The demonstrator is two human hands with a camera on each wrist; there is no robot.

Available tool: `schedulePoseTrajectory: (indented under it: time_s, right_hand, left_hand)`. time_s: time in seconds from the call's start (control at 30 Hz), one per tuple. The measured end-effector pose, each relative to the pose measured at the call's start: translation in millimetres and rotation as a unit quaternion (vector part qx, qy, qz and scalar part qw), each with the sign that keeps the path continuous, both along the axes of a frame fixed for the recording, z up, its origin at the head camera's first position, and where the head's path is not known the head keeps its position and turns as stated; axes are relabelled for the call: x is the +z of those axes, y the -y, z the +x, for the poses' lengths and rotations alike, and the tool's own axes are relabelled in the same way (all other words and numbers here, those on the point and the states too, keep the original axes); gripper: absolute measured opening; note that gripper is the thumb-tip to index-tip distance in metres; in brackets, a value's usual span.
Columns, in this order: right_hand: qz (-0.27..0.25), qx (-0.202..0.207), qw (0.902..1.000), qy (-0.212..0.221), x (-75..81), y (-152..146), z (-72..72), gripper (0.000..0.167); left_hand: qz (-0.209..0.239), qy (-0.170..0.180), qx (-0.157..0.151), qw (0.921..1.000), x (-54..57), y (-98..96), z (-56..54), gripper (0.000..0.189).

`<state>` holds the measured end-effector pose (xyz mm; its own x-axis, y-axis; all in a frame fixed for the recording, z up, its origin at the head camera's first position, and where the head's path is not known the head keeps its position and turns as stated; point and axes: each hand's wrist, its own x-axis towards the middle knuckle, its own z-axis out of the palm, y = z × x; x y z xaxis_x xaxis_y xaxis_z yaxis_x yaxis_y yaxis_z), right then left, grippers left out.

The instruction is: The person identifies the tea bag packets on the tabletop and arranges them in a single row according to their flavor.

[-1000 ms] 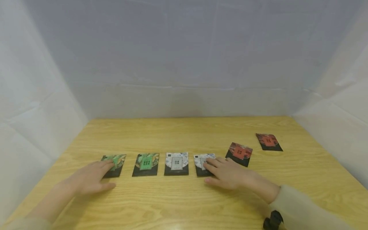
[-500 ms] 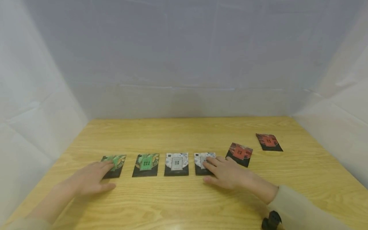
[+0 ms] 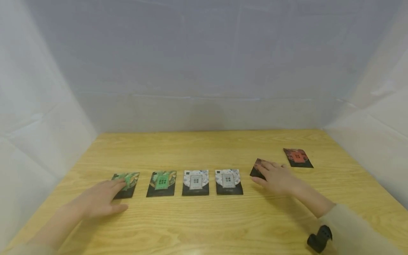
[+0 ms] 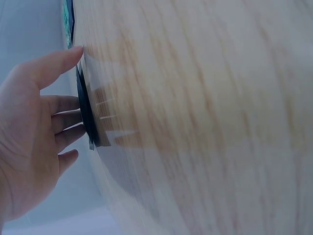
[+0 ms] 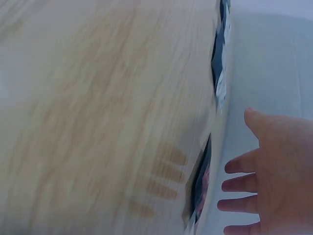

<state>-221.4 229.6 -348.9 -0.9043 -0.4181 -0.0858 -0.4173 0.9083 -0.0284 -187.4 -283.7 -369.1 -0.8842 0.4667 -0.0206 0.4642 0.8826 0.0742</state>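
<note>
My left hand (image 3: 98, 199) rests with extended fingers on the leftmost green-and-black packet (image 3: 129, 192). In the left wrist view its fingertips meet that flat packet (image 4: 85, 105), the thumb out to the side. My right hand (image 3: 278, 179) hovers with spread, straight fingers over the nearer red-and-black packet (image 3: 256, 172), covering most of it in the head view. A gap shows between those fingers and the red packet (image 5: 201, 183) in the right wrist view. Between the hands lie a second green packet (image 3: 161, 183) and two white-and-black packets, one left (image 3: 196, 182) and one right (image 3: 228, 182).
Another red packet (image 3: 298, 158) lies tilted farther back on the right. The wood-grain table (image 3: 191, 223) is bordered by white sheeting (image 3: 204, 71) at the back and both sides. A black device (image 3: 319, 239) sits at the right sleeve.
My right hand has left the right-hand white packet and moved right and slightly back over the nearer red one. That white packet was straightened a little earlier. The left hand stays put.
</note>
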Motion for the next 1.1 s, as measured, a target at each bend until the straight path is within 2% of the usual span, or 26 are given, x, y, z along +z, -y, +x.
schedulePoseTrajectory:
  time_s: [0.13,0.27,0.73,0.9,1.1]
  right_hand:
    - [0.015,-0.015,0.9995,0.023,-2.7,-11,-0.8,0.072]
    - [0.028,-0.012,0.9991,0.031,-5.6,-16,2.1,0.071]
    - [-0.004,0.069,0.9973,0.024,-6.6,-30,19.1,0.067]
    - [-0.01,0.074,0.9966,0.036,-6.9,-33,23.9,0.066]
    - [-0.036,0.071,0.9966,0.02,-3.1,-38,23.7,0.064]
  left_hand:
    - [-0.001,0.003,-0.001,1.0,0.1,0.2,0.3,0.077]
    - [-0.002,0.002,-0.002,1.0,-0.3,-0.3,1.3,0.077]
    - [-0.002,-0.001,-0.005,1.0,1.0,-1.6,-0.3,0.077]
    - [0.004,0.0,-0.005,1.0,1.3,-1.3,-0.5,0.077]
    - [0.001,-0.002,-0.007,1.0,-1.4,0.4,-0.5,0.077]
